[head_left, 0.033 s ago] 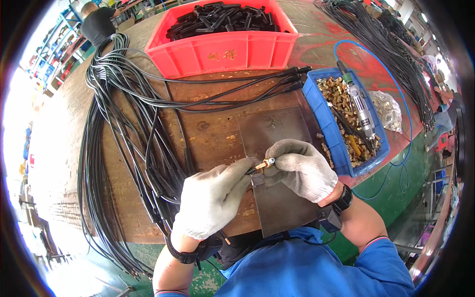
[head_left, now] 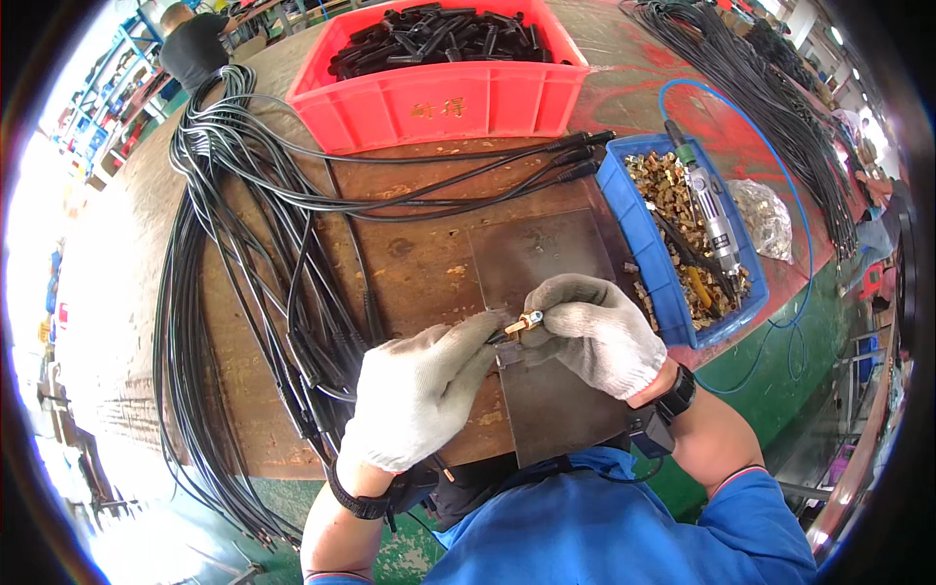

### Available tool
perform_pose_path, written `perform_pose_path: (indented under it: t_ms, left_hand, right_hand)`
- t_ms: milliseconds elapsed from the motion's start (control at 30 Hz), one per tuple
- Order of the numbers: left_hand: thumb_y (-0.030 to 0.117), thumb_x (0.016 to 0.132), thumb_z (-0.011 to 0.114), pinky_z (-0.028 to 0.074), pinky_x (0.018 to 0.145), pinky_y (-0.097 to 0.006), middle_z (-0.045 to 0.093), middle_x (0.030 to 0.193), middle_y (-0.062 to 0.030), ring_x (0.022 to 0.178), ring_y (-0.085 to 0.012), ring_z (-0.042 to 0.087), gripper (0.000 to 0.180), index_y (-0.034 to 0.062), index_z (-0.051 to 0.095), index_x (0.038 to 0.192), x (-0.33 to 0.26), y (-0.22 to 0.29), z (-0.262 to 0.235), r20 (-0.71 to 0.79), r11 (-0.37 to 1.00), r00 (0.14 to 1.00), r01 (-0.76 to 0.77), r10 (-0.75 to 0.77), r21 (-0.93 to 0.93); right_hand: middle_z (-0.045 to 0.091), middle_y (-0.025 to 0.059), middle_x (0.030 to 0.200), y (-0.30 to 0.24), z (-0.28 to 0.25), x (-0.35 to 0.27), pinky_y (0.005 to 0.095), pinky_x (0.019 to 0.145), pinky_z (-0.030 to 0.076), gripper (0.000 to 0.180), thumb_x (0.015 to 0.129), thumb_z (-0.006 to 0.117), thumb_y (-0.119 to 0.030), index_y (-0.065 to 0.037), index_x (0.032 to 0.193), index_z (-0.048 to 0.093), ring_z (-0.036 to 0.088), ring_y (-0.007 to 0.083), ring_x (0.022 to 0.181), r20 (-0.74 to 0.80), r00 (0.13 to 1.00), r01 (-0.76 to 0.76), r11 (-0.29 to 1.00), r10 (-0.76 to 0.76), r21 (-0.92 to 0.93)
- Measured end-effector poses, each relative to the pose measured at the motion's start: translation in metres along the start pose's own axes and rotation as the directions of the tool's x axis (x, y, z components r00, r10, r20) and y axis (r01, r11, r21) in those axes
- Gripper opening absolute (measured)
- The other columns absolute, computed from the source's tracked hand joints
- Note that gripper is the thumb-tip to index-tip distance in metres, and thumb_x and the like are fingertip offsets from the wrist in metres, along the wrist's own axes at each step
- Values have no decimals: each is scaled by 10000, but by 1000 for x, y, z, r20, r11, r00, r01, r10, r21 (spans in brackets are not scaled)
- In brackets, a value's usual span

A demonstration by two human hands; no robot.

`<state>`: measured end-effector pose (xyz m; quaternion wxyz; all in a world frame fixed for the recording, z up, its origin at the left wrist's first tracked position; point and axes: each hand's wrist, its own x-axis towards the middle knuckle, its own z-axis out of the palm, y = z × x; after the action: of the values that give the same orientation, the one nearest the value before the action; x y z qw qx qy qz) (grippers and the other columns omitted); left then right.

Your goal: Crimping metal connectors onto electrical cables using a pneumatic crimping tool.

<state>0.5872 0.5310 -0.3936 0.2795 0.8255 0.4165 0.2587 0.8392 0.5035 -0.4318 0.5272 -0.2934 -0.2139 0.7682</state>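
Brass connector [head_left: 524, 323], one, sits pinched in the right hand [head_left: 595, 336]; left hand [head_left: 414, 395] clamps one thin dark piece [head_left: 498, 338].

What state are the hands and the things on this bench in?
Brass fitting: gripped, tilted
Right hand: gloved, pinching the fitting
Left hand: gloved, pinched closed
Red bin: open, filled with black tubes
Blue tray: open, holding metal pieces
Power tool: lying in the tray
Cables: draped, bunched

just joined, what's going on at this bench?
Gloved hands at work: the right hand holds a small brass-coloured fitting. The left hand meets it, its grip hard to make out. A blue tray of brass-coloured pieces sits right, a silver tool lying across it; black cables lie left.
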Motion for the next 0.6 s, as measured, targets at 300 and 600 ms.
perform_pose_path:
  t_ms: [300, 600]
  left_hand:
    - [136, 958, 778, 600, 691, -421, 755, 866, -177, 784, -374, 761, 248, 66, 788, 1196, 1, -1, 6, 4, 995, 1000, -10, 10, 100]
    - [232, 978, 751, 603, 696, -441, 771, 898, -162, 798, -380, 760, 182, 83, 802, 1070, 0, -22, 20, 31, 989, 1000, -12, 7, 150]
  right_hand:
    - [797, 88, 1126, -9, 14, -1, 321, 960, 609, 225, 1019, 727, -15, 15, 1238, 764, 756, 151, 1032, -93, 986, 38, 728, -139, -684]
    - [785, 154, 1097, 0, 12, 9, 353, 797, 617, 177, 931, 775, -58, -74, 1099, 827, 786, 271, 909, 177, 957, 194, 57, -229, -979]
